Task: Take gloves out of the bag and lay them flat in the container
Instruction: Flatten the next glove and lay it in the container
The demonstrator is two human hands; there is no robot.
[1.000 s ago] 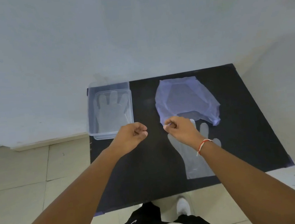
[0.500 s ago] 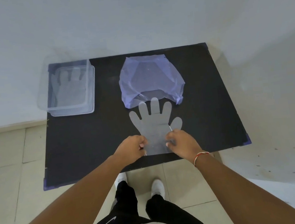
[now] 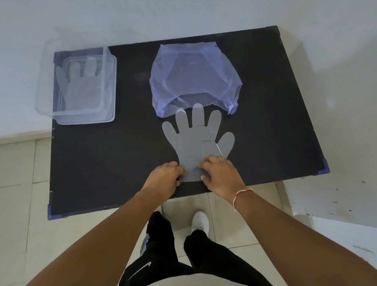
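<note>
A clear plastic glove (image 3: 196,142) lies flat on the black table (image 3: 105,161), fingers pointing toward the bluish plastic bag (image 3: 193,76) just behind it. My left hand (image 3: 163,181) pinches the glove's cuff at its left corner. My right hand (image 3: 219,174) grips the cuff's right corner. A clear container (image 3: 110,104) stands at the table's back left with another glove (image 3: 80,87) lying flat inside it.
The table's near edge runs just under my wrists, with tiled floor and my feet below. A white wall rises behind the table. A low white ledge lies on the floor at the right.
Both hands moved from near the bag's mouth toward me to the glove's cuff and now hold it. The glove lies fully out of the bag, spread flat.
</note>
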